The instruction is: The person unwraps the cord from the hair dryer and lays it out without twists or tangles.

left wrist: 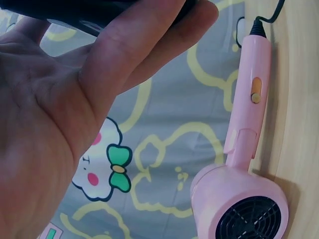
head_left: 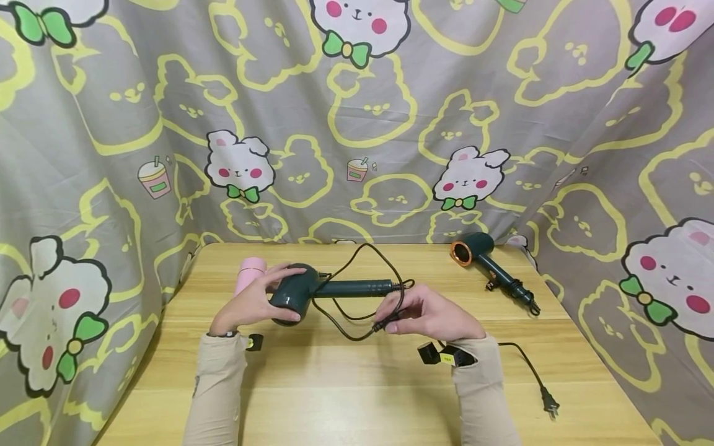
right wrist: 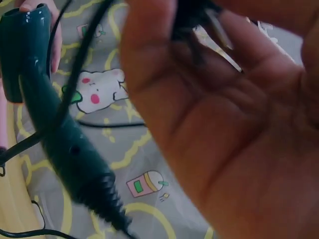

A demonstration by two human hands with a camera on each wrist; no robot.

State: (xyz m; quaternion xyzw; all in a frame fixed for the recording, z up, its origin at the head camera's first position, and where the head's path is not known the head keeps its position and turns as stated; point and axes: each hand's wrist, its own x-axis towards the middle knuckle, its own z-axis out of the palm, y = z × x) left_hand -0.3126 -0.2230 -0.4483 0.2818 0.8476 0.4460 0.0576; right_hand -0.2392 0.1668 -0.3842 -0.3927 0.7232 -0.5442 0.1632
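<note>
A dark green hair dryer is held level over the table, its handle pointing right. My left hand grips its barrel, thumb on the near side and fingers over the far side. My right hand pinches the plug end of a black cord beside the handle's tip. The cord makes loose loops around and across the handle. In the right wrist view, metal prongs show between the fingers, and the green handle ends in a ribbed cord sleeve.
Behind my left hand lies a pink hair dryer, partly hidden in the head view. Another dark green dryer with an orange-rimmed mouth lies at the back right, its cord bundled. A loose plug rests at the right of the wooden table. Patterned curtains surround it.
</note>
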